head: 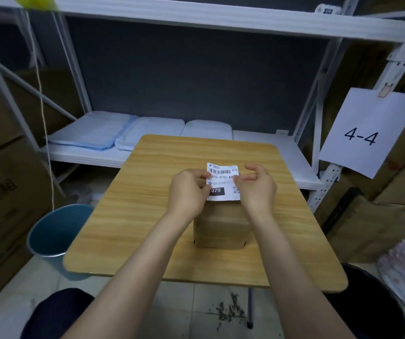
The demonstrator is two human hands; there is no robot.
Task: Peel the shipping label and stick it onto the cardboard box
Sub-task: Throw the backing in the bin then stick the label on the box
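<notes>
Both of my forearms reach up from the bottom of the view, over my dark-clad knees and the near edge of the wooden counter (147, 216). Between them a small brown cardboard box (221, 228) stands on the counter, its near face toward me and its top partly hidden by my hands.

My left hand (188, 193) pinches the left edge of the shipping label (222, 182); its fingers (202, 176) are closed narrowly on the paper. My right hand (257, 185) grips the label's right edge with thumb and forefinger, while its other fingers curl loosely above, apart from the paper. I hold the label face up just over the far part of the box top; whether it touches the cardboard I cannot tell. A barcode, the printed digits 070-070 and a black block reading 070 show on its white face.

Left of the counter a blue bin (52, 233) stands on the tiled floor, and a dark bin (377, 302) sits at my right. Beyond the counter, folded pale cloths (113, 133) lie on a white shelf (269, 148). A sheet marked 4-4 (367, 133) hangs from the rack's right upright.
</notes>
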